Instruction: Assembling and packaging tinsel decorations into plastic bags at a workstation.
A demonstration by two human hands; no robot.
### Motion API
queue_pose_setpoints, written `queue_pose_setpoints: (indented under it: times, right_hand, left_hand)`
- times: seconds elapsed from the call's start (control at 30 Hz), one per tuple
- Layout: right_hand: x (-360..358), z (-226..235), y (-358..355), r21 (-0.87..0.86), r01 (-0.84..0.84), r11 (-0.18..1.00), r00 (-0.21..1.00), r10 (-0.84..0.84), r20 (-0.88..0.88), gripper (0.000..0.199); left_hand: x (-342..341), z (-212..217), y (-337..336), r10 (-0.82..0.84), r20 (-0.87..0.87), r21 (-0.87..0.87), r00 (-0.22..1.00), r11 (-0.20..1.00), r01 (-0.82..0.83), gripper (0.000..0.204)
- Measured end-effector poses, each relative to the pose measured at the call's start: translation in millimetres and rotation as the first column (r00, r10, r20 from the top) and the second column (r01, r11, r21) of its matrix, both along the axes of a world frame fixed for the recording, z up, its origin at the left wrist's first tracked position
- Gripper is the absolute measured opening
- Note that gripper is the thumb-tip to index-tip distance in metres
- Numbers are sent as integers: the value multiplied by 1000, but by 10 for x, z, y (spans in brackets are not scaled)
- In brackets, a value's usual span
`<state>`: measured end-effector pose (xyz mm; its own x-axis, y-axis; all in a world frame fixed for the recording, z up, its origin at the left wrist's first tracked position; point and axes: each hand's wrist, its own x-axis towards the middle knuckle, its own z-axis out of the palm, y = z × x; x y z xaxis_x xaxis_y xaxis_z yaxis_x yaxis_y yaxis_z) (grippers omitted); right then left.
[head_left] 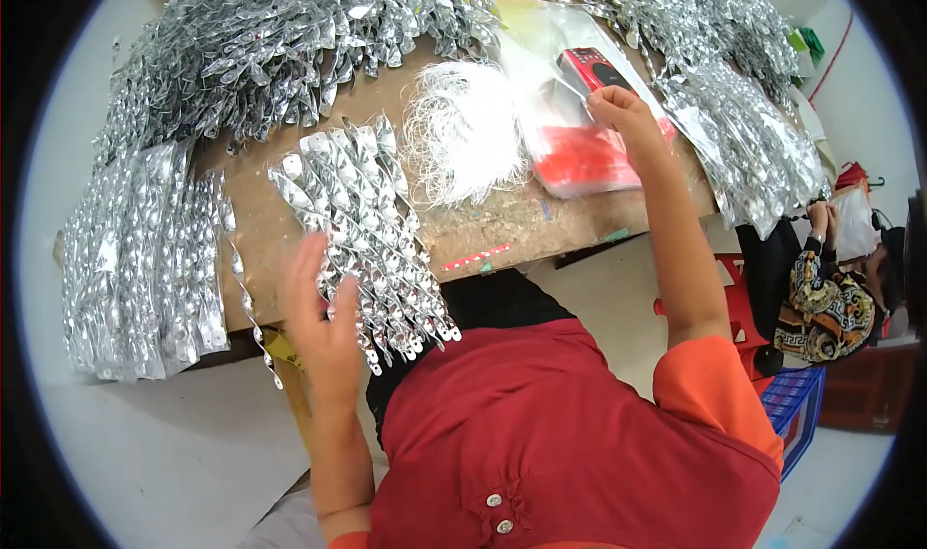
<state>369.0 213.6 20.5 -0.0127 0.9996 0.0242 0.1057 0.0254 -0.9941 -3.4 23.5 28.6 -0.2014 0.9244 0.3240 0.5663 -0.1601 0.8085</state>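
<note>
At lower left of the frame, the left hand (323, 322) lies open with fingers spread, its fingertips against the near edge of a bundle of silver foil spirals (367, 240); the flat, splayed pose looks like a way to steady or square up the bundle, not to pick it up. That bundle sits on the brown tabletop (502, 223) at centre left, its strips laid side by side so their long axes run from the upper left down toward the lower right, the lower ends with small loops hanging just past the tabletop's front edge, probably so the ends stay easy to reach. At upper right, the right hand (626, 114) is closed in a pinch at the top of a clear plastic bag (565, 114), beside a small red device (591, 66); what exactly sits between the fingers I cannot tell. Red material shows inside the bag, which lies flat, near at hand. Between the hands rests a tuft of white threads (463, 129). Farther out, heaps of the same foil spirals crowd the upper left (280, 42), the left side (140, 259) and the upper right (734, 95), sorted in stacks around the working space. At far right another person (830, 288) sits apart.
</note>
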Motion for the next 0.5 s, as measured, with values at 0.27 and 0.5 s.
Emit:
queue_pose_setpoints:
  times: [0.27,0.5]
  right_hand:
    - [-192,-275,-43,81,109,991,991,-114,63,10]
    - [-108,-159,-136,341,77,937,863,-234,447,21]
  left_hand:
    - [1484,31,1178,-432,443,-243,785,785,569,80]
    - [1754,-299,1776,-304,314,-334,900,851,404,51]
